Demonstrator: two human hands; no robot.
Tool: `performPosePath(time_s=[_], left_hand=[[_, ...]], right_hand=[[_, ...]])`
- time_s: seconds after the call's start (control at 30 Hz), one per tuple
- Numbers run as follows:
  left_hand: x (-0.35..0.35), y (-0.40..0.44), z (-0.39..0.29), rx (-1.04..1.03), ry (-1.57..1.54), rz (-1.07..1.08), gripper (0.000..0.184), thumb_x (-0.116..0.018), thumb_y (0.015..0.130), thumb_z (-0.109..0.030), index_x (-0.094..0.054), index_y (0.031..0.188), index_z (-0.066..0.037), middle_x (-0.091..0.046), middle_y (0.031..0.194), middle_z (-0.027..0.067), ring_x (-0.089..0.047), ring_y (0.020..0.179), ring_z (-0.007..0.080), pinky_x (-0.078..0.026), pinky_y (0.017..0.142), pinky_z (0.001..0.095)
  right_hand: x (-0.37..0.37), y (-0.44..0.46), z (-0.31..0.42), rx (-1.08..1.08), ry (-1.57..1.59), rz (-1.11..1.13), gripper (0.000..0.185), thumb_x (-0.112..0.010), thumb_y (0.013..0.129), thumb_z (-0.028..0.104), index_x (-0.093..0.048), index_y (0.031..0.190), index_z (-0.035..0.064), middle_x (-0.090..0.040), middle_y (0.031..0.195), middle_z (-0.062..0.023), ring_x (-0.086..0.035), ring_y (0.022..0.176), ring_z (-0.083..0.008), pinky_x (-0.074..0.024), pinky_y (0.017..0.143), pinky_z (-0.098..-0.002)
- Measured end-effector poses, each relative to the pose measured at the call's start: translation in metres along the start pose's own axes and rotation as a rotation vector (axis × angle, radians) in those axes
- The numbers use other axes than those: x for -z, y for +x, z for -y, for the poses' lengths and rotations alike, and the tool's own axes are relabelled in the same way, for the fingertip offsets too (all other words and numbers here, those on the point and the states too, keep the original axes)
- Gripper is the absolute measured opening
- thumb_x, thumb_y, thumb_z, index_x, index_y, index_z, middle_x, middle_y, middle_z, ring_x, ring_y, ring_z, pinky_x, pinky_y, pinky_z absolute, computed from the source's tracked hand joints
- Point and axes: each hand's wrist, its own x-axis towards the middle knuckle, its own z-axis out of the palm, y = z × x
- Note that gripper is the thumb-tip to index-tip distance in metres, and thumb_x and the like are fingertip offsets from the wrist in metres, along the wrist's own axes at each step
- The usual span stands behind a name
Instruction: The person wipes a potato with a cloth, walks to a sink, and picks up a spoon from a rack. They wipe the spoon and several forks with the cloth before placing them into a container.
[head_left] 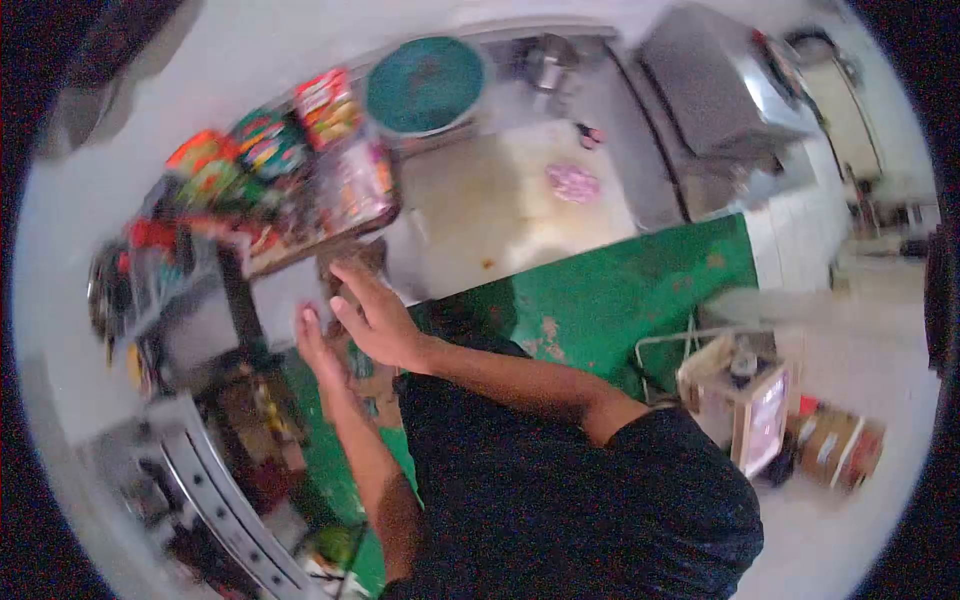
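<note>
My left hand [322, 358] is raised near the left end of the counter, its fingers stretched upward. A small reddish spot shows at its fingertips, too blurred to name. My right hand [375, 318] is just to its right, with fingers extended and the thumb apart; I see nothing held in it. Beyond the right fingertips is a brown object [352, 256] at the counter's edge; its kind is unclear, and I cannot tell whether the hand touches it. A tray of colourful packets [355, 185] lies past both hands.
On the counter [460, 220] stand a large green-topped round tub [425, 85], a metal jug [553, 62] and a pile of pinkish chopped pieces [572, 183]. A metal appliance [705, 80] is at the far right. A stove [215, 500] stands lower left, above green floor [610, 300].
</note>
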Motion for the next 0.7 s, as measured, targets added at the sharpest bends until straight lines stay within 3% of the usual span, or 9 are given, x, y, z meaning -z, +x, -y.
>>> performPosePath(time_s=[0.07, 0.13, 0.23, 0.3, 0.33, 0.4, 0.5, 0.57, 0.7], left_hand=[[-0.001, -0.035, -0.026, 0.146, -0.555, 0.119, 0.069, -0.043, 0.097, -0.054, -0.036, 0.144, -0.002, -0.043, 0.142, 0.0172, -0.042, 0.13, 0.0313, -0.029, 0.112, 0.0409], [-0.001, -0.069, -0.055, 0.165, -0.769, 0.149, 0.073, -0.039, 0.097, -0.057, -0.034, 0.144, -0.002, -0.043, 0.142, 0.0174, -0.041, 0.131, 0.0324, -0.028, 0.112, 0.0414], [0.044, -0.1, -0.083, -0.018, -0.899, 0.293, 0.076, -0.038, 0.096, -0.059, -0.032, 0.145, 0.0, -0.041, 0.144, 0.0186, -0.038, 0.134, 0.0329, -0.027, 0.113, 0.0415], [0.085, -0.134, -0.098, -0.248, -0.797, 0.23, 0.077, -0.038, 0.096, -0.059, -0.033, 0.144, 0.001, -0.04, 0.145, 0.0193, -0.036, 0.136, 0.0313, -0.027, 0.113, 0.0407], [0.098, -0.152, -0.108, -0.363, -0.684, 0.121, 0.077, -0.038, 0.095, -0.059, -0.035, 0.143, 0.001, -0.041, 0.145, 0.0195, -0.036, 0.137, 0.0297, -0.028, 0.112, 0.04], [0.128, -0.181, -0.112, -0.482, -0.412, -0.145, 0.073, -0.044, 0.094, -0.054, -0.037, 0.142, 0.001, -0.041, 0.144, 0.0195, -0.036, 0.137, 0.0294, -0.028, 0.112, 0.0397], [0.188, -0.233, -0.066, -0.545, 0.371, -0.537, 0.067, -0.056, 0.091, -0.038, -0.038, 0.141, 0.002, -0.041, 0.144, 0.0218, -0.037, 0.136, 0.0336, -0.028, 0.113, 0.0417], [0.217, -0.291, -0.04, -0.635, 1.101, -0.872, 0.069, -0.06, 0.09, -0.036, -0.038, 0.14, 0.004, -0.038, 0.145, 0.0256, -0.032, 0.139, 0.0358, -0.027, 0.114, 0.0444], [0.266, -0.395, 0.016, -0.486, 0.805, -0.897, 0.066, -0.061, 0.089, -0.041, -0.043, 0.138, 0.001, -0.047, 0.137, 0.0253, -0.043, 0.131, 0.0382, -0.04, 0.105, 0.0421]], right_hand=[[-0.011, -0.007, 0.034, 0.284, -0.018, 0.215, 0.055, -0.055, 0.091, 0.03, -0.044, 0.136, 0.0003, -0.047, 0.139, -0.022, -0.044, 0.13, -0.0378, -0.032, 0.108, -0.0476], [-0.021, -0.012, 0.041, 0.581, -0.151, 0.488, 0.064, -0.049, 0.09, 0.043, -0.043, 0.139, 0.0029, -0.043, 0.144, -0.0189, -0.039, 0.134, -0.039, -0.0251, 0.11, -0.0573], [-0.049, -0.004, 0.038, 0.697, -0.248, 0.577, 0.071, -0.049, 0.087, 0.05, -0.042, 0.14, 0.004, -0.044, 0.142, -0.0201, -0.038, 0.134, -0.0401, -0.0244, 0.108, -0.0605], [-0.08, -0.016, 0.043, 0.518, -0.26, 0.509, 0.047, -0.056, 0.09, 0.028, -0.054, 0.129, 0.0024, -0.045, 0.141, -0.0226, -0.036, 0.135, -0.0376, -0.0224, 0.112, -0.0559], [-0.104, -0.021, 0.033, 0.502, -0.227, 0.495, 0.04, -0.05, 0.095, 0.027, -0.057, 0.123, -0.0006, -0.049, 0.136, -0.0246, -0.039, 0.133, -0.0378, -0.0264, 0.112, -0.0496], [-0.133, -0.062, 0.065, 0.145, 0.115, 0.551, 0.048, -0.038, 0.103, 0.036, -0.055, 0.126, -0.0025, -0.053, 0.131, -0.024, -0.049, 0.124, -0.0375, -0.0348, 0.108, -0.0419], [-0.172, -0.165, 0.128, -0.636, 0.914, 1.138, 0.064, -0.034, 0.101, 0.052, -0.051, 0.131, -0.0018, -0.052, 0.136, -0.0197, -0.05, 0.126, -0.0311, -0.0355, 0.109, -0.0395], [-0.201, -0.226, 0.178, -1.031, 1.122, 1.415, 0.075, -0.032, 0.098, 0.058, -0.035, 0.141, -0.0039, -0.037, 0.147, -0.0229, -0.04, 0.133, -0.0368, -0.0269, 0.114, -0.0468], [-0.262, -0.288, 0.231, -1.076, 1.366, 1.418, 0.073, -0.034, 0.099, 0.055, -0.037, 0.138, -0.0067, -0.038, 0.144, -0.026, -0.039, 0.134, -0.0386, -0.0283, 0.113, -0.0499]])
